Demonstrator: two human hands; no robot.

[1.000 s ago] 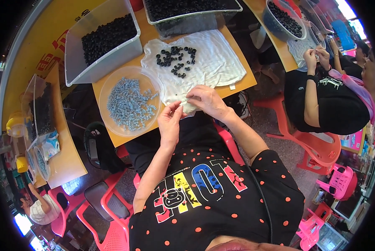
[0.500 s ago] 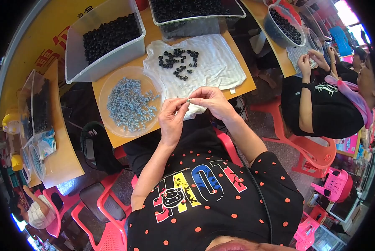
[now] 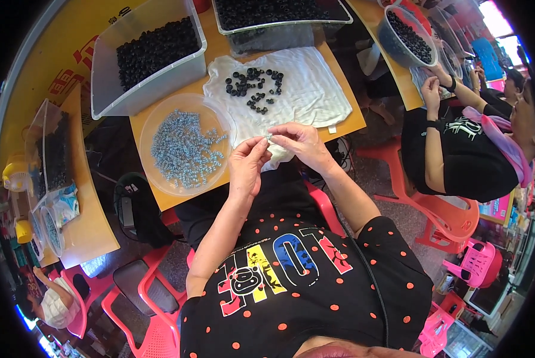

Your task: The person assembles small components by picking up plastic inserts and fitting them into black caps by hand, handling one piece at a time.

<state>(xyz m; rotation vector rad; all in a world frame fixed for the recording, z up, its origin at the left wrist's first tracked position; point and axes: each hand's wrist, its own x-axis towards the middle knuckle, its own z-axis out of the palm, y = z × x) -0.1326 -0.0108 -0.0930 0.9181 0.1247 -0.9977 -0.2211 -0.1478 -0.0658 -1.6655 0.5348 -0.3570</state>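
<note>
My left hand (image 3: 247, 162) and my right hand (image 3: 302, 145) meet fingertip to fingertip above the table's near edge. Pinched between them is a tiny pale spring (image 3: 268, 136), partly hidden by my fingers. To the left of my hands lies a round clear plastic tray (image 3: 156, 119) with a heap of small blue-grey springs (image 3: 187, 149). Just beyond my fingers, a white cloth (image 3: 315, 89) covers part of the table, and a loose group of small round black plastic parts (image 3: 252, 88) rests on it.
Two clear bins, one at the back left (image 3: 100, 95) and one at the back middle (image 3: 261, 43), hold many black parts. At the right, another person (image 3: 458, 149) works at a neighbouring table beside a round tub (image 3: 392, 45). Red chairs (image 3: 154, 298) stand around.
My hands stay together and have shifted very slightly, with the fingers turning around the spring. The person at the right has moved one hand toward the tub.
</note>
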